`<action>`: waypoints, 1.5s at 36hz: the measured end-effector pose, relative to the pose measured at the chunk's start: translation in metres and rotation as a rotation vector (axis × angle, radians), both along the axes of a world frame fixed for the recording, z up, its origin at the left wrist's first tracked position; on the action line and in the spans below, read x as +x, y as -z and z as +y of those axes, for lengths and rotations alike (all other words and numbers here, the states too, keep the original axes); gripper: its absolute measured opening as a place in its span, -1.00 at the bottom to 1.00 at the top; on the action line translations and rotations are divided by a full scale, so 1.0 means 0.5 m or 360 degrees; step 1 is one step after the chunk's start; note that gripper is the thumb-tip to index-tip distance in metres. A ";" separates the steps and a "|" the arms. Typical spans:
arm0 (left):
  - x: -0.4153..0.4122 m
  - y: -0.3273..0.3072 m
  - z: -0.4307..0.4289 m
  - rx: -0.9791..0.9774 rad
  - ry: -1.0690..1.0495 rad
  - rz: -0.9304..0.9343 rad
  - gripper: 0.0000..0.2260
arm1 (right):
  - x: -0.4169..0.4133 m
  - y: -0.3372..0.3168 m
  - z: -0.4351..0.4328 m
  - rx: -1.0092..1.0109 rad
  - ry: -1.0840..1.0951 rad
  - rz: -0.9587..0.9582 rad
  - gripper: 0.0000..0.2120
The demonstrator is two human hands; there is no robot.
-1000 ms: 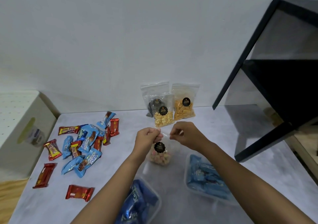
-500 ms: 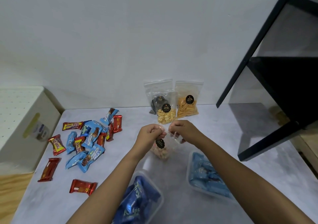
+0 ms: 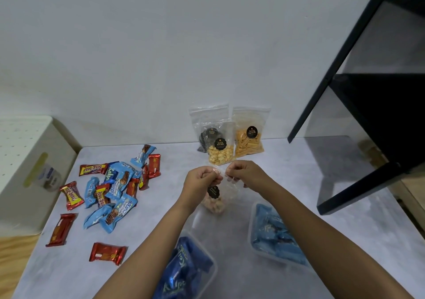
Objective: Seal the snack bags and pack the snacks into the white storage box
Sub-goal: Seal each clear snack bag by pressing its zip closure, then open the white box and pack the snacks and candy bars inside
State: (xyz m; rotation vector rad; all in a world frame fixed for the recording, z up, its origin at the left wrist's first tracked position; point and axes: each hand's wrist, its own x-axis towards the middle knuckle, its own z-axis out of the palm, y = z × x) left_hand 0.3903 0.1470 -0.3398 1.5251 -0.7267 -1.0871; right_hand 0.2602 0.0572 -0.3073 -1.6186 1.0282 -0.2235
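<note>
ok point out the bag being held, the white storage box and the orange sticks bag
held snack bag (image 3: 215, 203): head view, lower part with the snacks
white storage box (image 3: 27, 160): head view, side wall
orange sticks bag (image 3: 249, 142): head view, middle of the sticks

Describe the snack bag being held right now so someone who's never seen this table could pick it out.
Start at the three clear snack bags standing against the wall, then come toward the camera. There the left hand and right hand pinch the top of a fourth clear bag. It alone is held, with pale pinkish pieces at the bottom.
</note>
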 end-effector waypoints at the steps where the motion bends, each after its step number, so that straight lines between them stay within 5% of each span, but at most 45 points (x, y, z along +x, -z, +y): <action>1: 0.000 -0.001 -0.002 -0.0008 -0.0007 -0.0013 -0.86 | -0.002 0.003 -0.001 -0.0053 -0.0024 -0.0008 -0.81; 9: -0.009 0.008 -0.024 -0.0042 -0.0131 -0.0277 -0.92 | -0.041 0.016 -0.024 -0.0262 -0.0327 0.0181 -0.82; 13: -0.008 0.035 -0.053 -0.0118 -0.0160 -0.0735 -0.60 | -0.060 0.022 -0.062 -0.0319 -0.0181 0.0158 -0.88; 17: -0.024 0.064 -0.097 -0.0273 -0.0149 -0.0972 -0.58 | -0.080 0.035 -0.117 -0.0566 0.0090 0.0091 -0.91; 24: -0.066 0.092 -0.207 -0.0369 -0.0401 -0.0876 -0.60 | -0.083 0.080 -0.221 -0.0893 0.0570 -0.0028 -0.95; 34: -0.029 0.121 -0.274 -0.0321 -0.0210 -0.1046 -0.51 | -0.027 0.104 -0.276 -0.0937 0.0758 0.0032 -0.90; 41: 0.031 0.060 -0.200 -0.0352 -0.0141 -0.1119 -0.48 | -0.008 0.018 -0.196 -0.0656 0.0641 0.0342 -0.50; 54: 0.431 -0.170 0.221 0.0122 0.0362 -0.2068 -0.14 | 0.294 -0.111 0.252 -0.1006 0.0428 0.0506 -0.45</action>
